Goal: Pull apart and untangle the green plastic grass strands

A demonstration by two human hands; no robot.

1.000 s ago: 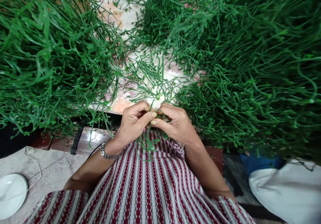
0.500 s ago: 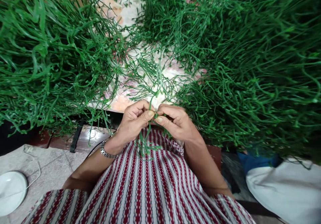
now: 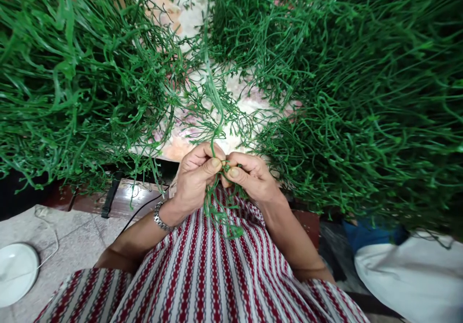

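My left hand [image 3: 195,178] and my right hand [image 3: 255,175] meet at the middle, just in front of the table edge. Both are closed in a pinch, thumbs against forefingers, on thin green plant stems [image 3: 218,129] with small branching tips. One long strand rises from between my fingers toward the table, blurred at its upper part. Loose stem ends [image 3: 227,221] dangle below my hands over the striped garment [image 3: 202,274]. Exactly how the stems cross between my fingertips is hidden.
Big heaps of similar green stems lie at the left [image 3: 72,91] and right [image 3: 343,96] of a flowered tablecloth [image 3: 173,147]. Below left, a white round lid-like object [image 3: 18,274] rests on the tiled floor [image 3: 79,236]. White cloth [image 3: 408,270] shows at lower right.
The held long strand now stretches higher and leans left. More stem ends hang below my hands, shifted a little right. My left wrist has moved slightly right; both pinches stay closed.
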